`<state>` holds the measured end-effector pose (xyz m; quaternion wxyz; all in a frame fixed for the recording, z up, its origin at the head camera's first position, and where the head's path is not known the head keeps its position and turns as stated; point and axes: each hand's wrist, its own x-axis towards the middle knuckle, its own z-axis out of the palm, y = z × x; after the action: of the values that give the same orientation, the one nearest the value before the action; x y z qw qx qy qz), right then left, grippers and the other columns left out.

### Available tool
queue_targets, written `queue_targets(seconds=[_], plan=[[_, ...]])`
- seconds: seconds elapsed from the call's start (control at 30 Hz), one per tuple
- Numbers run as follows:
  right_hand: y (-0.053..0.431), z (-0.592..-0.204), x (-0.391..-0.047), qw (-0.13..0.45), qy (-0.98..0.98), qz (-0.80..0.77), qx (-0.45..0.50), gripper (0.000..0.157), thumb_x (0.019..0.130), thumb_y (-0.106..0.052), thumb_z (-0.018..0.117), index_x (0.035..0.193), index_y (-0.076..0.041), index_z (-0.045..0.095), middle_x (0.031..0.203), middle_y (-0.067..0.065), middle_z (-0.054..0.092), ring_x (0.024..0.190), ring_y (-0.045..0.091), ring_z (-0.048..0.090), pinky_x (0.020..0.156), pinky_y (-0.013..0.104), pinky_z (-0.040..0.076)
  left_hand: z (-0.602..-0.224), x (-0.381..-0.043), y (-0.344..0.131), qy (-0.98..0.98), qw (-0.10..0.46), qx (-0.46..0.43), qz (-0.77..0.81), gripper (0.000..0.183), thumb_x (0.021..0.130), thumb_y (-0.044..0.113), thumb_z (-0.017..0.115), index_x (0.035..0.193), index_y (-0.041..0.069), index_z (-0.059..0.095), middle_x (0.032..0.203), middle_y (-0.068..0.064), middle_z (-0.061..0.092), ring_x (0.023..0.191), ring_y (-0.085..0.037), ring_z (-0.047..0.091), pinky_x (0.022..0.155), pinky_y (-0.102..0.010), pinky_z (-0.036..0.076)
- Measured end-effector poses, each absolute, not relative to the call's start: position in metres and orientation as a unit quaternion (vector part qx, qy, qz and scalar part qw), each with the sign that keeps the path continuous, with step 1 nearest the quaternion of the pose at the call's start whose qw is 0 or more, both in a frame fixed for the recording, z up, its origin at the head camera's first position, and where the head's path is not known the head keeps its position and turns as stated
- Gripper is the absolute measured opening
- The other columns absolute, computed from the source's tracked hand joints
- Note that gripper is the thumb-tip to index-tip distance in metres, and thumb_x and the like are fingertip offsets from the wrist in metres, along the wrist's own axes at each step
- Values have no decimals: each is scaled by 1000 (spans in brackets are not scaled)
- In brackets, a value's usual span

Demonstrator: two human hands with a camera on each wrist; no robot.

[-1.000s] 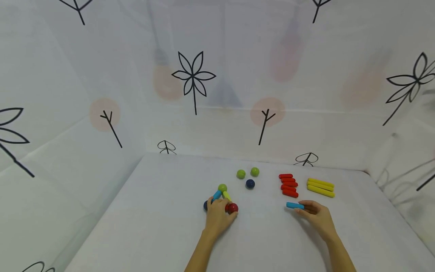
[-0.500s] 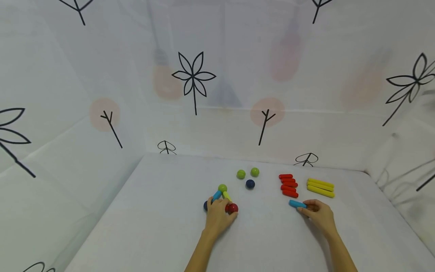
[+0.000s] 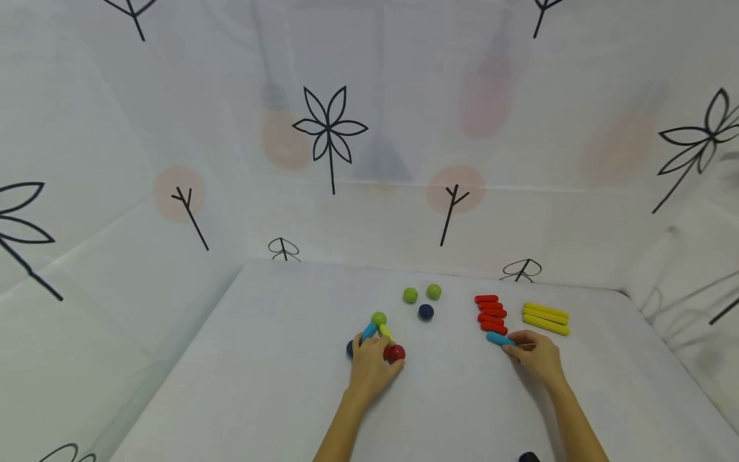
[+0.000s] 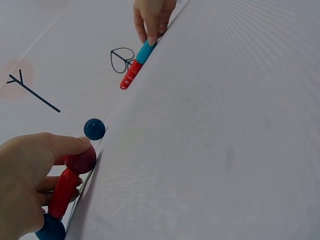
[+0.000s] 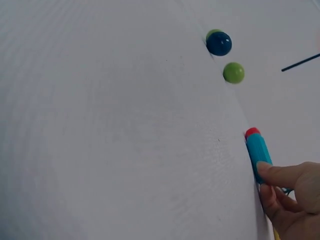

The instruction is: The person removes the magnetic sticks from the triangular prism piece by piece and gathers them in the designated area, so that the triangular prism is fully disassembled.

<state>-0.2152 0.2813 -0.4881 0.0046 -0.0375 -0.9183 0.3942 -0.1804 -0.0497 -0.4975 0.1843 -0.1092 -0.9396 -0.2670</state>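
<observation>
My left hand [image 3: 371,372] holds a triangle of toy sticks and balls on the table. Its thumb lies on the red ball [image 4: 81,160], with fingers behind the red stick [image 4: 63,194]. A green ball [image 3: 378,318] tops the triangle, joined by a blue stick [image 3: 368,331] and a yellow-green stick [image 3: 385,332]; a dark blue ball [image 4: 51,228] forms the other corner. Between thumb and fingers, my right hand [image 3: 538,358] pinches a separate blue stick [image 3: 499,339] by one end, just in front of the row of red sticks [image 3: 492,315].
Yellow sticks [image 3: 545,319] lie side by side right of the red ones. Two loose green balls [image 3: 410,295] and a dark blue ball [image 3: 426,312] sit behind the triangle. A patterned white cloth [image 3: 381,212] stands behind the table. Something dark [image 3: 528,457] shows at the bottom edge.
My right hand has carried the blue stick away from me, up close to the nearest red stick. The left hand and triangle stay put. A dark thing has appeared at the bottom edge.
</observation>
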Motion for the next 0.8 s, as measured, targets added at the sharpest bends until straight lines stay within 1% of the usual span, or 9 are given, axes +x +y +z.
queue_targets(seconds=[0.1,0.2,0.33,0.5,0.67,0.8], plan=[[282,-490,-217,10,-916,399,-44,38,87,-19,66,115,7,57,108,25,60,94,35,57,67,23,49,-498,-180,-50,-939,187,-111,-267,30,74,28,79,93,10,66,92,-4,69,95,-21,62,100,-57,30],[282,-492,-219,21,-914,401,-52,43,87,-21,66,117,7,55,109,26,59,93,35,58,64,18,48,-498,-180,-50,-939,188,-112,-267,30,74,28,79,92,10,66,91,-3,69,94,-21,61,100,-57,30],[280,-493,-219,32,-911,406,-58,44,87,-22,67,116,8,53,108,27,58,93,36,59,61,13,46,-498,-181,-50,-939,186,-112,-265,30,74,29,79,93,10,66,92,-3,69,95,-21,61,101,-57,29],[274,-491,-218,34,-909,413,-48,42,86,-18,67,115,9,54,108,27,59,93,36,59,62,13,46,-497,-181,-51,-939,190,-116,-262,30,74,29,79,93,10,66,92,-3,69,94,-21,61,101,-56,30],[270,-491,-220,27,-907,418,-36,44,86,-20,68,116,9,53,108,27,59,93,36,59,63,15,48,-497,-180,-51,-939,194,-117,-260,30,74,29,79,92,10,66,91,-3,69,94,-20,61,100,-57,31],[268,-492,-221,30,-910,413,-33,40,87,-16,66,116,8,54,108,27,59,94,36,58,63,14,47,-496,-179,-52,-939,190,-118,-262,30,74,29,79,92,10,65,91,-3,69,94,-21,61,100,-57,30]])
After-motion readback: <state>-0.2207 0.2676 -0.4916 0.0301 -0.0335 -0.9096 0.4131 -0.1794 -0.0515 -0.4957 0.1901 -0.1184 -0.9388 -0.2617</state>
